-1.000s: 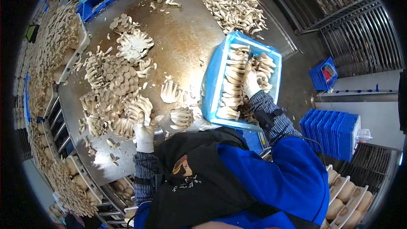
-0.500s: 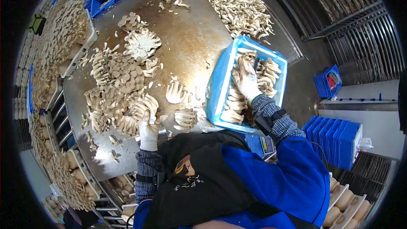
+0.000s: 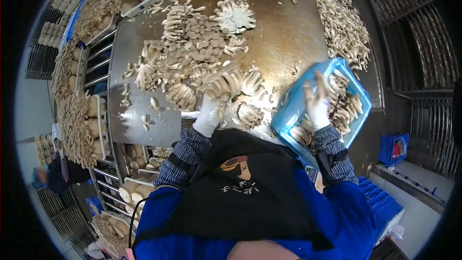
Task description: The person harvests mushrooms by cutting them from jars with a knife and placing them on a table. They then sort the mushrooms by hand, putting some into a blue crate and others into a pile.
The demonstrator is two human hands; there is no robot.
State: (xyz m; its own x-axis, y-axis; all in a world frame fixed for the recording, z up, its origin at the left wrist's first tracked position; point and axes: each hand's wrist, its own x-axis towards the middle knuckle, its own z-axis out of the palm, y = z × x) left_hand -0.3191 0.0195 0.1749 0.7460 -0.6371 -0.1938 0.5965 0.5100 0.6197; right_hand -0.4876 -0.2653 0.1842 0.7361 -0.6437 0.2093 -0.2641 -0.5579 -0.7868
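My gloved left hand (image 3: 211, 111) is closed around a clump of mushrooms (image 3: 223, 84), just above the near side of the steel table. Over the left part of a crate lined with blue plastic (image 3: 294, 101), my gloved right hand (image 3: 316, 105) has its fingers apart and holds nothing; motion blurs the fingertips. Mushrooms (image 3: 347, 108) lie packed inside that crate. Between the hands, small clumps of mushrooms (image 3: 249, 115) rest on the table, and a large mushroom pile (image 3: 197, 43) spreads beyond my left hand.
Loose mushrooms fill a long tray (image 3: 342, 26) beyond the crate. Racks of mushroom bottles (image 3: 86, 120) line the left, where another person (image 3: 60, 171) stands. At right are stacked blue baskets (image 3: 380, 207) and a blue bin (image 3: 393, 149).
The view has turned. My left hand has brought its mushroom clump away from the pile, toward the right. My right hand has let go among the crate's mushrooms and drawn back to its left side.
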